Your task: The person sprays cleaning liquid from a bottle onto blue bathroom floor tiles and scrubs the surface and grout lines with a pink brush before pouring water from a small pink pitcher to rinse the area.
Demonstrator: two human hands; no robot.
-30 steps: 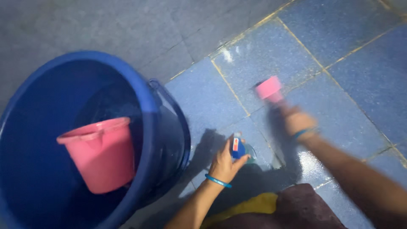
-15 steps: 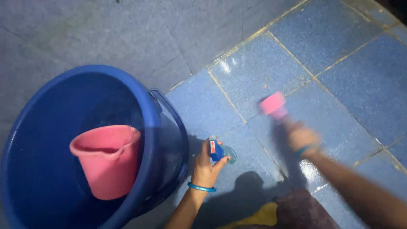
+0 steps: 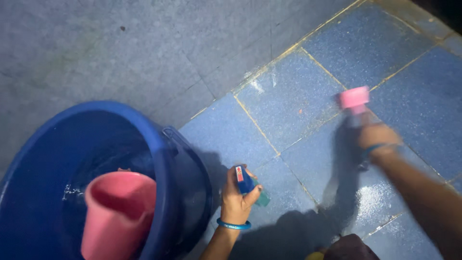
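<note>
Pink-headed scrubbing brush (image 3: pixel 354 98), blurred, pressed to the wet blue floor tiles (image 3: pixel 288 101), gripped by the closed right hand (image 3: pixel 378 139). Left hand (image 3: pixel 239 195) closed around a small blue bottle (image 3: pixel 244 179), beside the blue bucket (image 3: pixel 161 144) holding a pink mug (image 3: pixel 118 212). Scrubbing in hand; firm pressure needed.

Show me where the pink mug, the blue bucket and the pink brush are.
pink mug (image 3: pixel 115 216), head view, on its outer side.
blue bucket (image 3: pixel 161 154), head view, on its rim.
pink brush (image 3: pixel 354 97), head view, on its pink head.
</note>
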